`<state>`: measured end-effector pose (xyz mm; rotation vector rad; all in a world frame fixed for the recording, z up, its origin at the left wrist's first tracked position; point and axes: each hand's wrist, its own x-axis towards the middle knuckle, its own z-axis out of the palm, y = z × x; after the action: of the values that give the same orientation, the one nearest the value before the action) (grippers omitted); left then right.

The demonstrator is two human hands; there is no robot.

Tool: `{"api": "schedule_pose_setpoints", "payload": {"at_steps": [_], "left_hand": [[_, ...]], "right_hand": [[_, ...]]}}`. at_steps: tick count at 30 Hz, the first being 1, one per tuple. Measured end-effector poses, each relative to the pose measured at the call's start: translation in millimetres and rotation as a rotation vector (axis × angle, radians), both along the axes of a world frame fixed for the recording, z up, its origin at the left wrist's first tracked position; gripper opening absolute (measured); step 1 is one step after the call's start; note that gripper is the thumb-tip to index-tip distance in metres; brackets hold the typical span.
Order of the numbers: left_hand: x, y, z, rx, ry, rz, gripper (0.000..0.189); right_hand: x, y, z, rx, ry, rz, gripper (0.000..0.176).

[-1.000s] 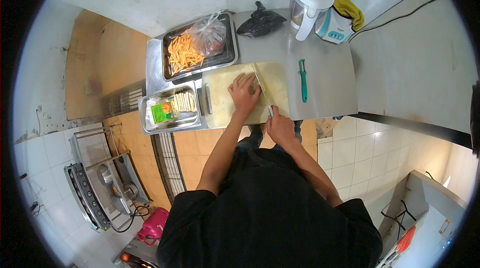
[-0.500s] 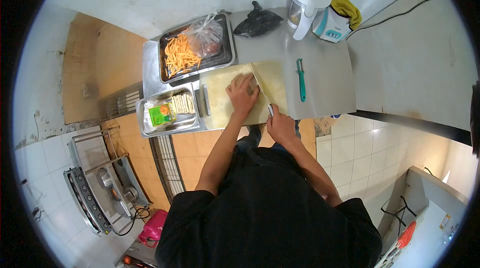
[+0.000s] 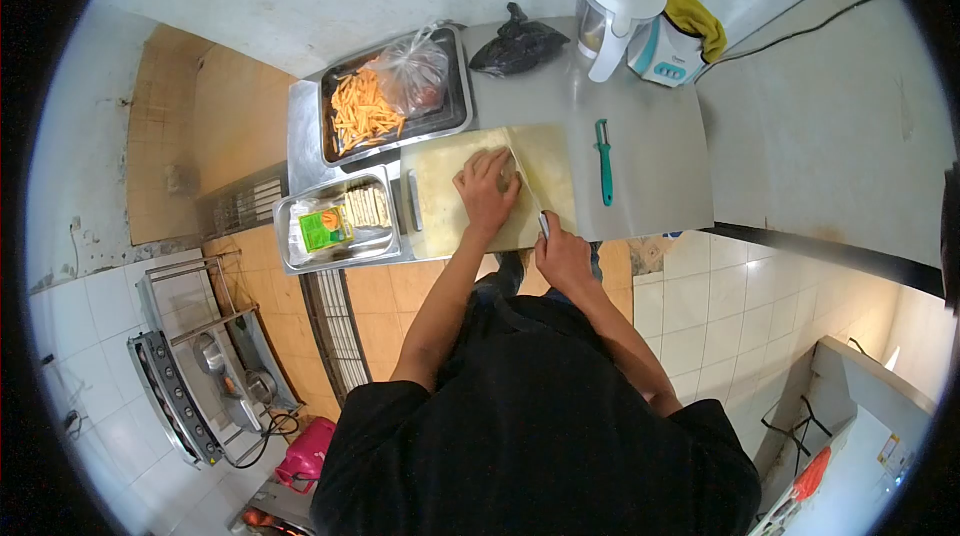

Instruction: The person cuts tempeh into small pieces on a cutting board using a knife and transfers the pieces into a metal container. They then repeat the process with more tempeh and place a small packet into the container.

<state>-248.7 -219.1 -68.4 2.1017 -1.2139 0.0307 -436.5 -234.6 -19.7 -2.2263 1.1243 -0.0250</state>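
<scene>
My left hand (image 3: 487, 188) lies with its fingers spread on a pale yellowish surface, apparently a thin sheet on the cutting board (image 3: 555, 166). I cannot make out clearly what is under the fingers. Wrapped around the handle of a knife (image 3: 527, 176), my right hand (image 3: 563, 258) is at the board's near edge. The long blade points away from me and rests along the board, just right of my left fingertips.
Left of the board are a black tray (image 3: 460, 86) with orange strips (image 3: 362, 114) and a plastic bag (image 3: 412, 76), and a steel pan (image 3: 283, 236) holding packets. A green peeler (image 3: 605, 164) lies right. Behind stand a black bag (image 3: 518, 43) and a blender jug (image 3: 615, 11).
</scene>
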Motion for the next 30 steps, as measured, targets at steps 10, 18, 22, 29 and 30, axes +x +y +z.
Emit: {"api": "schedule_pose_setpoints", "payload": {"at_steps": [10, 18, 22, 29, 30], "left_hand": [[0.9, -0.3, 0.2, -0.022, -0.01, -0.004, 0.045], [0.7, 0.0, 0.3, -0.012, -0.015, -0.006, 0.046], [1.4, -0.1, -1.0, 0.001, -0.006, -0.001, 0.046], [1.3, 0.1, -2.4, -0.003, -0.006, 0.0, 0.047], [1.6, 0.2, -2.9, -0.005, -0.013, -0.002, 0.047]], "right_hand": [[0.8, -1.0, -2.5, -0.002, 0.021, 0.018, 0.045], [0.9, -0.5, -4.8, -0.01, 0.01, 0.017, 0.044], [3.4, -1.1, -1.7, 0.014, 0.055, 0.01, 0.042], [3.9, -0.9, -3.1, 0.004, 0.062, 0.03, 0.039], [4.2, -1.2, -2.5, 0.003, 0.063, 0.032, 0.039]]}}
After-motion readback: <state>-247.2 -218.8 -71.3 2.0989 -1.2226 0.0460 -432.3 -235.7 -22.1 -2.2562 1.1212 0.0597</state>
